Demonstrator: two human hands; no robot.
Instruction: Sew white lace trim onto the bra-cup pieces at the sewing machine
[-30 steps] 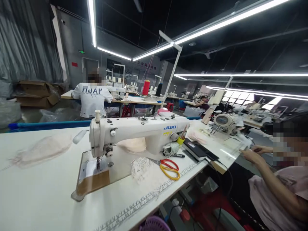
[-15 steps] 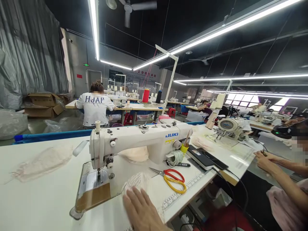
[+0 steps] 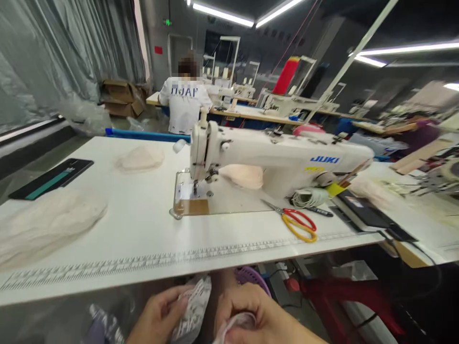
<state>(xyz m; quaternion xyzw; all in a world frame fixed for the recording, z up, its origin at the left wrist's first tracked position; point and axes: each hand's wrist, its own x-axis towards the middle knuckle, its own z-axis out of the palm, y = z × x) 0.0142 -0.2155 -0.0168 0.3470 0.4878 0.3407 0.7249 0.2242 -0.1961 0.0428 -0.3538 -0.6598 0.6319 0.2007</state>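
Note:
Below the table's front edge, my left hand [image 3: 161, 313] pinches a crumpled white wrapper with dark print [image 3: 196, 306]; whether it is paper or plastic I cannot tell. My right hand [image 3: 263, 310] is closed beside it, its fingers curled round a thin whitish crumpled piece [image 3: 237, 326]. Whether both pieces belong together is hidden. Above the hands stands a white JUKI sewing machine [image 3: 287, 155]. Scissors with red and yellow handles [image 3: 297, 224] lie on the tabletop in front of its right part.
Pale fabric pieces lie on the white table [image 3: 136, 229]: a large one [image 3: 53, 222] and a smaller one [image 3: 141, 157]. A ruler strip [image 3: 150, 260] runs along the front edge. Cord [image 3: 310, 197] and a black notebook [image 3: 364, 210] lie right. Another person [image 3: 186, 105] sits beyond.
The view has swung left and down. A hand that lay on pale fabric before the machine is off the table. Both hands now show below the edge, holding crumpled white pieces.

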